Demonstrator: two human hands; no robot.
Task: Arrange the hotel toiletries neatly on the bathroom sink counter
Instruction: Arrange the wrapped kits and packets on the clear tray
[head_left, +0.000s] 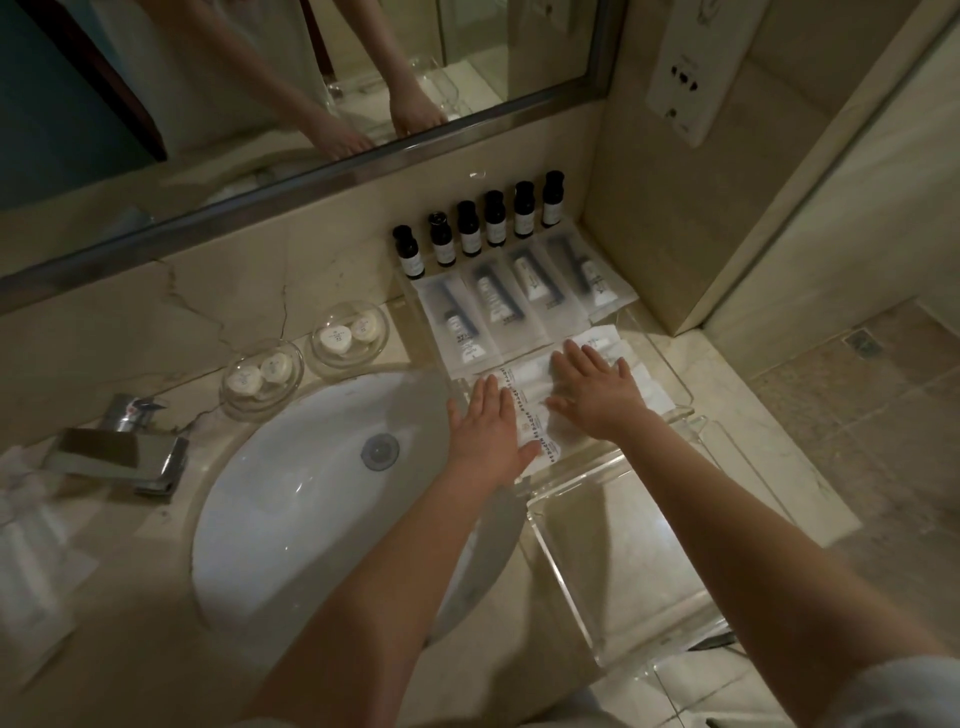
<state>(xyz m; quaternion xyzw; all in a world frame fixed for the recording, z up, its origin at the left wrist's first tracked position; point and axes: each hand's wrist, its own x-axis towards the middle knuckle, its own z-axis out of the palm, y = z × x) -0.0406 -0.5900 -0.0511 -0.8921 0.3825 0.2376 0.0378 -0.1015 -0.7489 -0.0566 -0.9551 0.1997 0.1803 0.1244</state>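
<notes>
No text is readable: the print on the white packets (535, 387), black bottles (470, 229) and round soaps (333, 338) is too blurred.

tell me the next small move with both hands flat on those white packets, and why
Probably slide the left hand and right hand slightly apart, spreading the white packets into an even row. Both hands lie flat on them, and the packets overlap at an angle, while the toothbrush kits just behind them already sit side by side.
</notes>
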